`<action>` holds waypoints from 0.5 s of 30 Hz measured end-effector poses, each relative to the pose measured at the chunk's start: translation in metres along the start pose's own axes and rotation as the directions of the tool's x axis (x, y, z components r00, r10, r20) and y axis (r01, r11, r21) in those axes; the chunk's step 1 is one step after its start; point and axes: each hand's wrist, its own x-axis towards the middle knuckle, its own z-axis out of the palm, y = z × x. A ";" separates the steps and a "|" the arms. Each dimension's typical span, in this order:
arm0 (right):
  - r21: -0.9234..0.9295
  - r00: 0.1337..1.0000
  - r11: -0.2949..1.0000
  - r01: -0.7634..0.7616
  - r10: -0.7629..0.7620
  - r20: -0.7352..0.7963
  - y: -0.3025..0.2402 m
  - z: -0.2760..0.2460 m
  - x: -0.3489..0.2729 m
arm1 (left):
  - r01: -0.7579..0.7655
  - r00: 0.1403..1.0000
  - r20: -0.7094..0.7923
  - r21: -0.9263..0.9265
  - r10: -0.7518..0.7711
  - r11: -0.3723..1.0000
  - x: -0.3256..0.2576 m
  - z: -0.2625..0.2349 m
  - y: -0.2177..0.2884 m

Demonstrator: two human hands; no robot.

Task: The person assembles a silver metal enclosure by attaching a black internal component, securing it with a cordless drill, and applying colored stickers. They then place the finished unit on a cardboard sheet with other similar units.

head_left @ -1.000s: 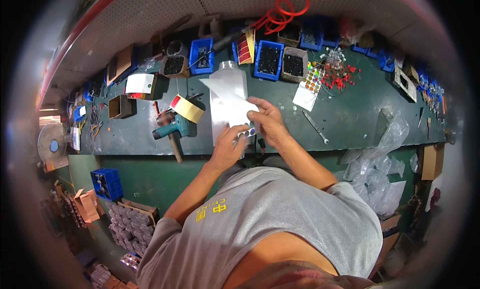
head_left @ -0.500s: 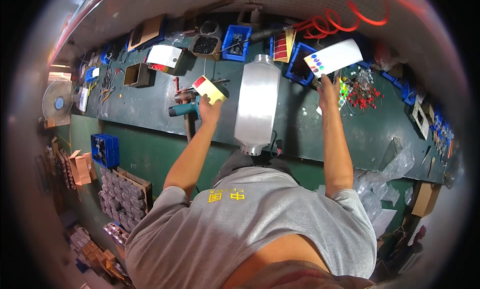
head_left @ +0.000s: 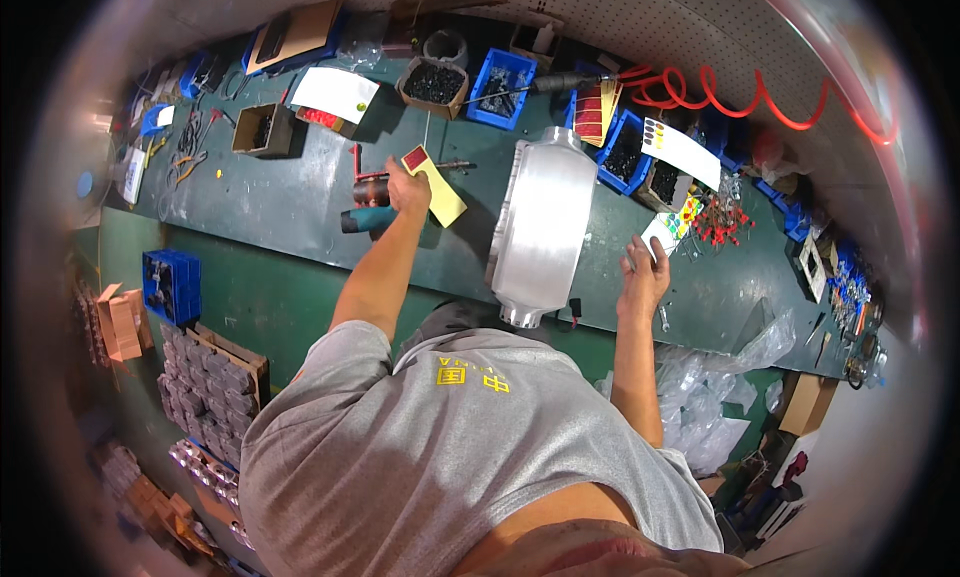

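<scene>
Green workbench (head_left: 290,202), yellow sheet (head_left: 445,202) in left hand (head_left: 408,190) — perforated wall (head_left: 650,9), green floor (head_left: 250,282)

Single wide fisheye camera, up on the worker's head, left one of a side-by-side pair. Faces steeply down and forward. Grey shirt (head_left: 480,432) very near, filling the lower part; left hand (head_left: 408,187) and right hand (head_left: 643,277) farther out; workbench (head_left: 300,202) across, slanting lower rightward; pegboard wall (head_left: 690,17) along the top. Straight edges bow; rim black.
</scene>
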 end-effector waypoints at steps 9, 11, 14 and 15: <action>-0.233 0.710 0.787 0.571 -0.331 0.622 -0.034 0.150 -0.066 | 0.105 0.762 0.485 -0.746 0.429 0.657 -0.067 -0.061 0.080; -0.187 0.556 0.639 0.746 -0.443 0.704 -0.032 0.176 -0.068 | 0.087 0.663 0.564 -0.711 0.492 0.698 -0.080 -0.078 0.093; -0.199 0.437 0.468 0.861 -0.482 0.759 -0.025 0.197 -0.067 | -0.115 0.548 0.516 -0.733 0.658 0.671 -0.091 -0.095 0.102; -0.210 0.439 0.461 0.862 -0.474 0.763 -0.023 0.199 -0.068 | -0.200 0.497 0.469 -0.757 0.730 0.623 -0.096 -0.105 0.108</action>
